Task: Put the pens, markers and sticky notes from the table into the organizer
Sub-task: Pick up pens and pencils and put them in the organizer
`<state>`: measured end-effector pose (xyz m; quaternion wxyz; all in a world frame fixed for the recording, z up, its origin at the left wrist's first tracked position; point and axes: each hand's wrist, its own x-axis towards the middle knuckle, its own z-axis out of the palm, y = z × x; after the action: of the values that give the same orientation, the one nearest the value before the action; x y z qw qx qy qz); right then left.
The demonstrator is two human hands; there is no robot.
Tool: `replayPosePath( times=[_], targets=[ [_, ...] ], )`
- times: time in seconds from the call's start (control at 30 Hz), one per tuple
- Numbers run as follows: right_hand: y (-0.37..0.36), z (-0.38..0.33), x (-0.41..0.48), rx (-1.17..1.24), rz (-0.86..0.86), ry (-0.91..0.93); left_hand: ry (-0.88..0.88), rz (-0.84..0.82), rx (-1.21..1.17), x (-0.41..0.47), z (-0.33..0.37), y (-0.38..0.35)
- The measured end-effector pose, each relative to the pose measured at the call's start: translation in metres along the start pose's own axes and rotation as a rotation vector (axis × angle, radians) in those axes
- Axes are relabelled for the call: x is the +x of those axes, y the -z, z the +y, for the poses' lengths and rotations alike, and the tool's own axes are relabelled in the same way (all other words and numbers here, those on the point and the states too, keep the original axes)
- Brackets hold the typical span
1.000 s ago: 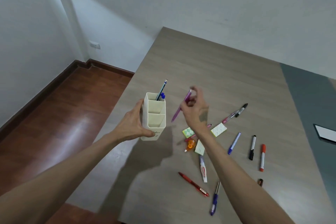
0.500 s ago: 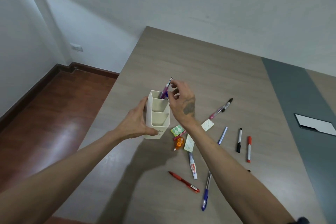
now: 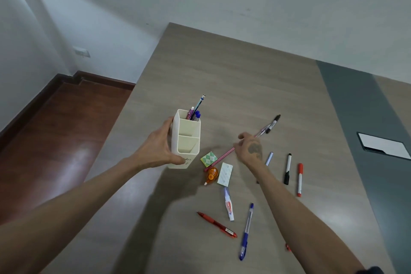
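Observation:
My left hand [image 3: 160,147] grips the white organizer [image 3: 188,145] by its left side, upright on the table. Its far compartment holds a purple pen [image 3: 190,112], a pencil and blue pens; the two nearer compartments look empty. My right hand [image 3: 250,150] is down on a pink striped pen [image 3: 224,155], thumb and forefinger pinched around its middle while it lies on the table. Close by are green checkered sticky notes [image 3: 209,158] and a white sticky pad [image 3: 225,173].
Spread on the table: orange correction tape [image 3: 211,176], correction pen [image 3: 229,206], red pen [image 3: 216,224], blue pen [image 3: 245,231], blue striped pen [image 3: 269,158], two black markers [image 3: 287,168] [image 3: 273,123], red marker [image 3: 299,179]. A white slab [image 3: 384,145] lies far right. The table edge [image 3: 142,78] drops left.
My right hand put the purple pen into the organizer's far compartment, let go, then moved right and down onto the pink striped pen. My left hand kept hold of the organizer.

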<state>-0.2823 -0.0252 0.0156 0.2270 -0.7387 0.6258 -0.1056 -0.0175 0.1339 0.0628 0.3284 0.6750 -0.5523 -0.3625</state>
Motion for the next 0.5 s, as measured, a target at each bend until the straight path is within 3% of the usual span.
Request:
replayPosePath(
  times=[0.13,0.5],
  targets=[
    [-0.020,0.003,0.005,-0.060,-0.177,-0.125,0.014,-0.012,0.032,0.010,-0.004,-0.004],
    [-0.053,-0.017,0.024,0.059,-0.136,-0.321,0.027,-0.012,0.059,0.024,-0.011,-0.012]
  ],
)
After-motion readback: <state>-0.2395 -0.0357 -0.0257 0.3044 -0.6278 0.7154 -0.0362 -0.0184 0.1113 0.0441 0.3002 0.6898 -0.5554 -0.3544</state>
